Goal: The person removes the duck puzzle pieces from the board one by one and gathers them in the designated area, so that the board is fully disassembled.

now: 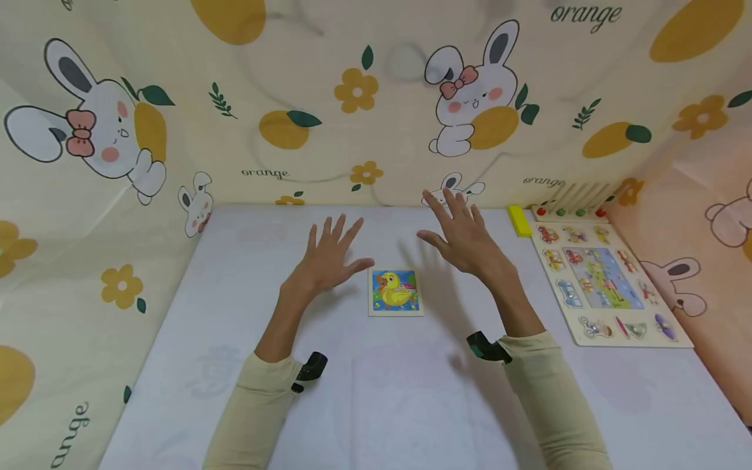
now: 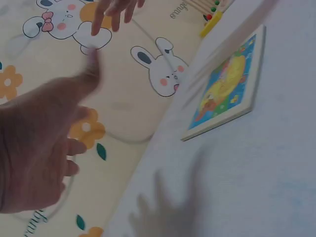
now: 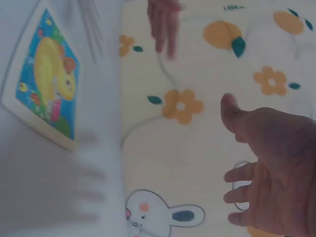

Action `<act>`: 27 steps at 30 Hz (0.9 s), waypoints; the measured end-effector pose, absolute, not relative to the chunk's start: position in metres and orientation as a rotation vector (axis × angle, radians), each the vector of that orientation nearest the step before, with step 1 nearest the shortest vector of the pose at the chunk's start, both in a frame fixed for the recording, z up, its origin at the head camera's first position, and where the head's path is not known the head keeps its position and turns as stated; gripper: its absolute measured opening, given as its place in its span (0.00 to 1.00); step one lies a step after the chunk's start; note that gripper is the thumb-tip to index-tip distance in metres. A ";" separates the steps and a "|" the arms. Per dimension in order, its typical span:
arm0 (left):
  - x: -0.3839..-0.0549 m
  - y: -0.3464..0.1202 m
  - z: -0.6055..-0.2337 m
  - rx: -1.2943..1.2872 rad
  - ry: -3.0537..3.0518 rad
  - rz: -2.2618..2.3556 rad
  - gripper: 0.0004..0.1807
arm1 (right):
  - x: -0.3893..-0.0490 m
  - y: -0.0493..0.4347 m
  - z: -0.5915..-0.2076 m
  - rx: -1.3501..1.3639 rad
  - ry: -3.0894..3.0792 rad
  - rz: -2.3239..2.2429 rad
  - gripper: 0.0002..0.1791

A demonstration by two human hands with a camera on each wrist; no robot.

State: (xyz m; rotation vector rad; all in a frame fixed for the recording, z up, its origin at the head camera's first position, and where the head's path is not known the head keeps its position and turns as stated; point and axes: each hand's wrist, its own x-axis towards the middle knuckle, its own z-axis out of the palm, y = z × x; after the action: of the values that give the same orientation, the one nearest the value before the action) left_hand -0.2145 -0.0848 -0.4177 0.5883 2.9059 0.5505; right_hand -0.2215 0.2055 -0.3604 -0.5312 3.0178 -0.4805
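A small square duck puzzle (image 1: 395,292) in a pale wooden frame lies flat on the white table, between and below the two hands. My left hand (image 1: 326,260) is raised over the table to its left, fingers spread, thumb pointing toward the puzzle's upper left corner. Up and to the right of the puzzle, my right hand (image 1: 464,238) hovers with its fingers spread and holds nothing. Both wrist views show the framed duck picture (image 2: 224,84) apart from the fingers, and shadows of the hands fall on the tabletop.
At the right side lies a larger wooden puzzle board (image 1: 611,284) with vehicle and toy pictures. Behind it sits a wooden rack (image 1: 570,205) with rods and red and green beads, beside a yellow block (image 1: 519,220). A rabbit-and-orange patterned cloth (image 1: 358,130) walls the table's back and sides.
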 end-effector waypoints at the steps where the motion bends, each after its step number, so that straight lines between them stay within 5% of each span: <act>1: -0.214 -0.084 -0.421 0.604 2.886 0.518 0.50 | -0.221 0.204 -0.362 -0.552 3.020 -0.480 0.45; 8: -0.211 -0.075 -0.445 0.702 2.695 0.439 0.49 | -0.214 0.181 -0.382 -0.746 2.984 -0.451 0.34; 15: -0.204 -0.069 -0.455 0.640 2.609 0.430 0.60 | -0.209 0.160 -0.404 -0.838 2.881 -0.384 0.22; 27: -0.198 -0.058 -0.462 0.560 2.599 0.379 0.67 | -0.210 0.126 -0.439 -0.769 2.763 -0.379 0.21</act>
State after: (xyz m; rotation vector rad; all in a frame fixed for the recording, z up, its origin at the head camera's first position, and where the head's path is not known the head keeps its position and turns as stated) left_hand -0.1979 -0.0579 -0.4616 0.5604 2.5994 0.3792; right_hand -0.2102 0.1261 -0.4392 -0.7693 2.7632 -0.3792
